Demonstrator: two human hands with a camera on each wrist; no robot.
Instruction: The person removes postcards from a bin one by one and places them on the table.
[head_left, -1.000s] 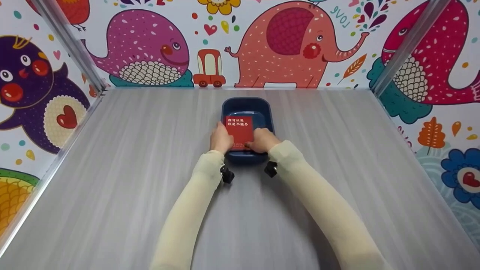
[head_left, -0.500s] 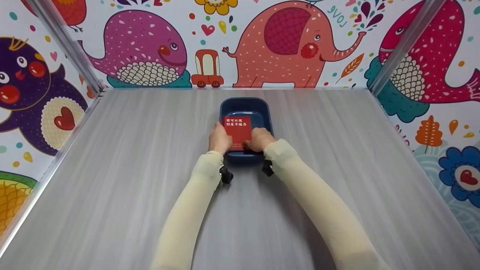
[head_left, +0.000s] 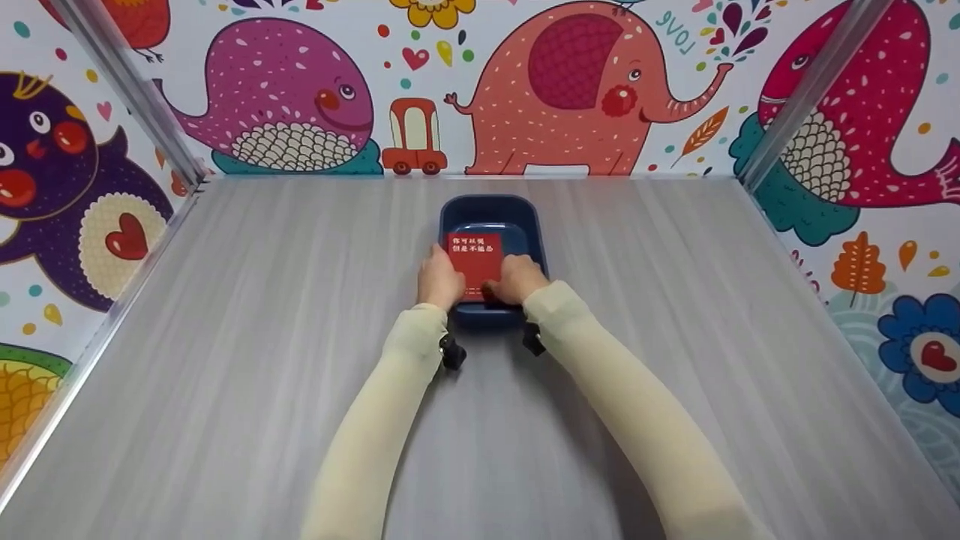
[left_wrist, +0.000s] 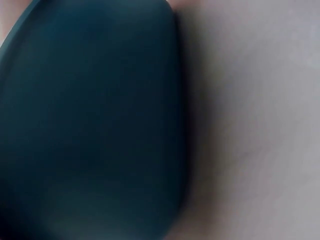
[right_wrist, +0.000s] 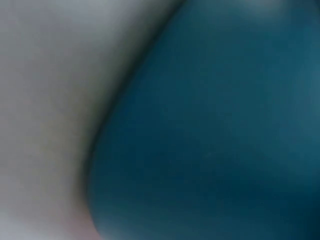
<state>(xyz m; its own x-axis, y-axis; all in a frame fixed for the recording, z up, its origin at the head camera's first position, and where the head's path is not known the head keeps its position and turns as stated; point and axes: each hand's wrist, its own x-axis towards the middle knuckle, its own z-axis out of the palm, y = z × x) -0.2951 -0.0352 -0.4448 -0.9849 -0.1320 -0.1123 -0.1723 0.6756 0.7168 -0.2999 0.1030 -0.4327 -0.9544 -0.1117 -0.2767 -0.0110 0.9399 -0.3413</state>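
Note:
A dark blue tray (head_left: 491,318) with rounded corners sits at the middle of the far half of the table. Inside it lies a red notebook (head_left: 475,264) with white characters on its cover, nearer the tray's left side. My left hand (head_left: 440,279) grips the tray's left rim, its thumb side beside the notebook's left edge. At the right rim my right hand (head_left: 519,280) grips too, thumb reaching in over the notebook's lower right corner. The fingers outside the tray are mostly hidden. Both wrist views are blurred and filled largely by the tray's blue wall (left_wrist: 90,120).
The grey wood-grain tabletop (head_left: 262,360) spreads around the tray. Panels with printed animals (head_left: 570,97) stand along the back and sides, joined by metal posts (head_left: 142,105). A small black wrist camera (head_left: 452,351) hangs at the left cuff, another (head_left: 533,339) at the right.
The right wrist and cuff have shifted slightly left, toward the tray. The whole head view has moved a little. Tray, notebook and both grips look the same.

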